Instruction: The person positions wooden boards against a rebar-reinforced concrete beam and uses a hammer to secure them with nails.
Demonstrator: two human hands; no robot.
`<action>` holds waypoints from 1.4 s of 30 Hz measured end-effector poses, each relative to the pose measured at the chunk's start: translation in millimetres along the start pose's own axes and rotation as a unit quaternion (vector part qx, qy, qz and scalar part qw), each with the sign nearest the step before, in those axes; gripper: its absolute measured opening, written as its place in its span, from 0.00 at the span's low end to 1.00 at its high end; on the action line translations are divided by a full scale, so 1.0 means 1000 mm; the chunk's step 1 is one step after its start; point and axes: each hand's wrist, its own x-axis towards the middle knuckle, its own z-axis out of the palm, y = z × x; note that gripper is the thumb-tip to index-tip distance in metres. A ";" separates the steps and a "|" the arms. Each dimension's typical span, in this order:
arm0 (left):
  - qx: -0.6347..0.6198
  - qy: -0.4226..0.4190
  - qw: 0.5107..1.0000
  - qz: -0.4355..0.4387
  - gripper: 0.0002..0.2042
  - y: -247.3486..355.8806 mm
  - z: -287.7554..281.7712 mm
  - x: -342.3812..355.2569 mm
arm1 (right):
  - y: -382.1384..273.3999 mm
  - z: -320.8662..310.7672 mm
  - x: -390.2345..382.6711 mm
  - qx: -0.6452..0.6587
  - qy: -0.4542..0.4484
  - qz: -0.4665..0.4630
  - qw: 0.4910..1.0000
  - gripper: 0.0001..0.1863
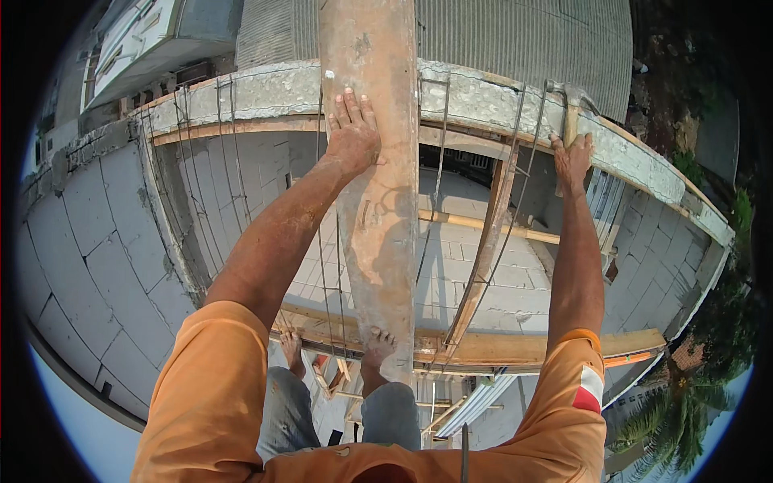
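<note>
Across the pale concrete beam (483, 98), a broad wooden plank (370, 48) ran straight out ahead of you. Your left hand (353, 138) lay flat on it, fingers extended and slightly parted. Off to the right, your right hand (572, 163) was closed around the handle of a hammer (571, 125), its head just beyond your fingertips at the beam. Thin metal rods (441, 165) showed on both sides of the plank.
</note>
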 end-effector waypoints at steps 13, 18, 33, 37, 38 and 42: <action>-0.013 0.007 1.000 -0.004 0.64 -0.002 0.008 0.001 | 0.006 -0.001 0.006 -0.005 -0.055 0.013 0.998 0.38; -0.013 -0.014 1.000 -0.015 0.64 0.001 0.003 0.003 | 0.007 0.003 0.007 -0.031 -0.041 0.010 0.999 0.38; -0.030 0.027 0.999 0.020 0.60 -0.007 0.002 -0.004 | -0.012 -0.010 0.001 -0.045 -0.067 0.037 0.996 0.36; -0.052 0.028 0.998 0.005 0.61 -0.007 -0.006 -0.004 | -0.014 -0.013 0.000 -0.050 -0.069 0.043 0.995 0.36; -0.056 0.022 0.998 0.000 0.62 -0.010 -0.009 -0.003 | -0.014 -0.013 0.000 -0.051 -0.073 0.045 0.995 0.35; -0.034 0.103 0.994 0.030 0.63 -0.027 -0.023 0.020 | -0.016 -0.015 0.000 -0.053 -0.075 0.040 0.995 0.35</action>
